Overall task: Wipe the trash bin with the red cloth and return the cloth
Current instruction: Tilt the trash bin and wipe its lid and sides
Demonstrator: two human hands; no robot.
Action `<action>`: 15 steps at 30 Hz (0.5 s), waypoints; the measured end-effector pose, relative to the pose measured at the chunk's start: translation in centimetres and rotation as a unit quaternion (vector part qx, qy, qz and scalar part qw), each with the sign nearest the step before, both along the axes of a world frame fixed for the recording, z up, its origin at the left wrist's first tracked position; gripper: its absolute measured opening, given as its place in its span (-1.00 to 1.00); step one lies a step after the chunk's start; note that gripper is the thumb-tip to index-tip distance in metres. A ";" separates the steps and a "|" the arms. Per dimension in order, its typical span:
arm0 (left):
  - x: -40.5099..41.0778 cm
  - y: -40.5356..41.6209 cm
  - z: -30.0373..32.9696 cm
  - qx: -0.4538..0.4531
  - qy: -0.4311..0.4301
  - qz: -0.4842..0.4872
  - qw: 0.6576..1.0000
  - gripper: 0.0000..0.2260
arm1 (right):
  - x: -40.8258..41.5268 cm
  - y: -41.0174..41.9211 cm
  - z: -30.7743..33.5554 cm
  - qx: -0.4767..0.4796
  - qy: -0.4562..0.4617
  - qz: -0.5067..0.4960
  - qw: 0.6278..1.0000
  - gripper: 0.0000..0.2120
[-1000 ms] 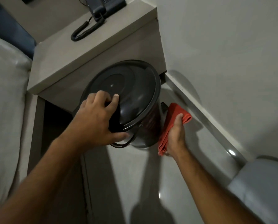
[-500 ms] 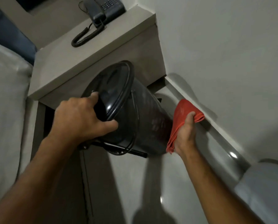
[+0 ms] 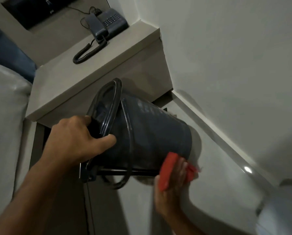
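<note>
A dark pedal trash bin [image 3: 152,133] is tipped almost on its side, lid end to the left and base to the right, lifted off the floor. My left hand [image 3: 77,138] grips it at the lid's rim and hinge. Its wire handle and black pedal bar hang along the underside. My right hand [image 3: 171,187] holds the red cloth [image 3: 168,168] under the bin's base edge, the cloth pressed against the lower rim. Motion blur smears the right hand and cloth.
A beige bedside cabinet [image 3: 91,78] stands just behind the bin, with a dark corded telephone [image 3: 106,22] on top. White bedding [image 3: 4,116] lies to the left. A white wall and skirting [image 3: 226,141] run along the right. Another pale object [image 3: 280,209] sits at lower right.
The bin has been tilted further onto its side and lifted by my left hand. My right hand with the cloth has dropped from the bin's side to beneath its base.
</note>
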State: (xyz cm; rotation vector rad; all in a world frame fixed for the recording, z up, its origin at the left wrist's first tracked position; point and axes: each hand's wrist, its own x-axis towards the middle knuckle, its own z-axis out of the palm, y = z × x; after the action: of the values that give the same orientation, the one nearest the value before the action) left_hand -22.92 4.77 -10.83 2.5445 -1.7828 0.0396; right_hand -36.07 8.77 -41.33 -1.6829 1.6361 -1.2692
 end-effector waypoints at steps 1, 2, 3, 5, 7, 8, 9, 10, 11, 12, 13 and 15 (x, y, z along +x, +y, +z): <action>0.0 -0.1 -0.1 0.001 -0.011 0.003 1.000 -0.64 | -0.2 -0.8 0.3 0.076 -0.080 -0.049 0.993 -0.37; 0.1 -0.1 -0.2 0.010 -0.015 0.006 1.000 -0.62 | -0.2 -2.2 1.3 0.141 -0.169 -0.090 0.971 -0.35; 0.1 0.0 -0.4 0.023 -0.007 0.008 1.000 -0.61 | -0.2 -3.6 2.7 0.175 -0.238 -0.106 0.949 -0.32; 0.3 0.4 -1.1 0.041 0.020 0.014 0.999 -0.58 | -0.5 -6.3 5.8 0.167 -0.283 -0.077 0.941 -0.29; 0.4 0.7 -1.6 0.037 0.021 0.015 0.999 -0.57 | -0.9 -8.7 9.6 0.137 -0.315 0.010 0.939 -0.26; 0.6 0.8 -1.8 0.034 0.023 0.012 0.999 -0.57 | -1.0 -9.6 11.8 0.159 -0.343 0.075 0.923 -0.23; 0.8 0.8 -1.9 0.031 0.025 0.006 0.999 -0.58 | -1.0 -10.4 13.9 0.189 -0.362 0.147 0.901 -0.21; 1.0 0.9 -1.9 0.028 0.023 -0.001 0.999 -0.59 | -0.7 -10.9 15.7 0.201 -0.364 0.216 0.884 -0.21; 1.2 1.0 -1.9 0.021 0.014 -0.008 1.000 -0.60 | -0.2 -11.2 17.4 0.191 -0.345 0.272 0.878 -0.27; 1.3 1.1 -1.9 0.014 0.003 -0.013 1.000 -0.61 | 0.5 -11.4 18.7 0.157 -0.307 0.308 0.887 -0.39; 1.5 1.1 -1.9 0.009 -0.004 -0.015 1.000 -0.61 | 1.2 -11.8 19.5 0.111 -0.260 0.322 0.904 -0.49; 1.5 1.5 -1.9 0.017 0.001 -0.011 1.000 -0.63 | 2.1 -13.3 19.2 0.023 -0.141 0.297 0.944 -0.52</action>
State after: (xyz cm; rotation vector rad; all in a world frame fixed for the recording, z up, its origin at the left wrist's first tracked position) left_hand -21.41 6.24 -12.78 2.5470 -1.8251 0.0076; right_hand -34.02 -4.55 -22.16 -1.6890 0.8825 -1.0845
